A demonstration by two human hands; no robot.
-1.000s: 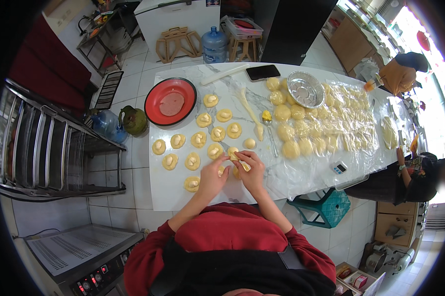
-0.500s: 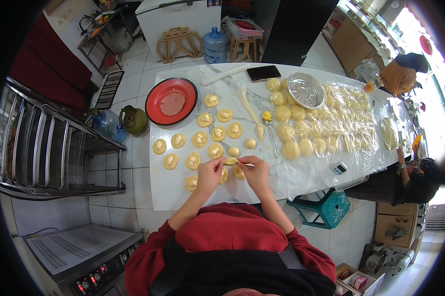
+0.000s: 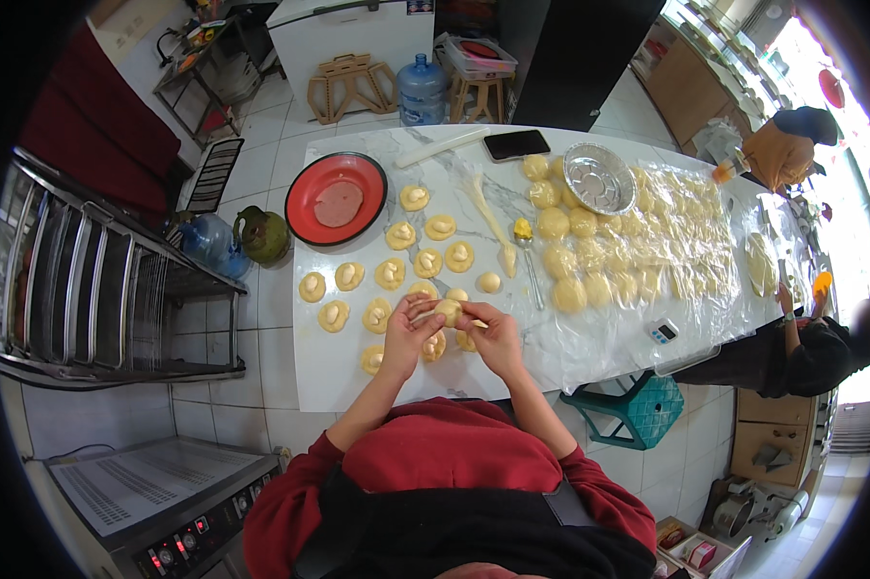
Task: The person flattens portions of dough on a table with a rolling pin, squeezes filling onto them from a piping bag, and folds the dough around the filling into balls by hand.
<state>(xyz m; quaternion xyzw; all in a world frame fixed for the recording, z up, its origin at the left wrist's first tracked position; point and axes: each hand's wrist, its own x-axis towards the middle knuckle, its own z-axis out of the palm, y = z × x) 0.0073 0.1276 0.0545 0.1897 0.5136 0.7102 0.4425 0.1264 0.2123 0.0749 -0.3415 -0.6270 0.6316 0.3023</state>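
Between the fingertips of my left hand [image 3: 411, 336] and my right hand [image 3: 494, 338], both closed, is a small pale-yellow piece of dough [image 3: 448, 311], held just above the table. Its underside is hidden. Around my hands lie several flattened dough rounds [image 3: 390, 273], each topped with a dab of whitish filling; some are partly covered by my fingers. Just beyond the held piece sits a smooth dough ball [image 3: 489, 282]. Farther off, a clear piping bag [image 3: 494, 224] with pale filling lies beside a spoon [image 3: 532, 275] holding something yellow.
A red bowl [image 3: 301, 206] with a pinkish content stands at the far left. To the right, plastic sheeting [image 3: 686, 222] covers many dough balls, with a foil pan [image 3: 599, 179] on top. A phone [image 3: 517, 145] and a timer [image 3: 663, 331] lie on the table. Two people work at the right.
My fingers have shifted round the dough, which was pinched lengthwise and now looks rounder. My left fingers are more spread around it. At the right, a co-worker's arms have moved.
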